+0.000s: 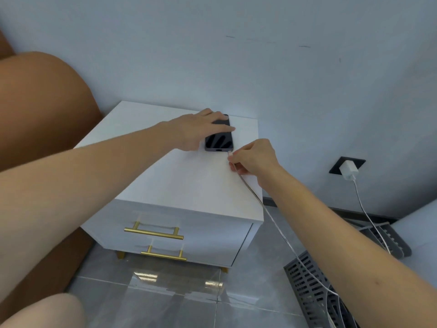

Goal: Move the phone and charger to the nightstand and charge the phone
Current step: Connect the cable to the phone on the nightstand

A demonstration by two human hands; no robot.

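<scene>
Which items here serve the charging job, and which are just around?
Job: phone; cable; charger in the wall socket; nightstand; left hand; right hand.
Around: grey grates; brown headboard.

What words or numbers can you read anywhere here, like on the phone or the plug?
None can be read.
The phone: screen dark, no text showing.
The charger in the wall socket: plain white, no print visible.
The nightstand: plain white, no label.
The wall: only a few faint scuff marks, not letters.
</scene>
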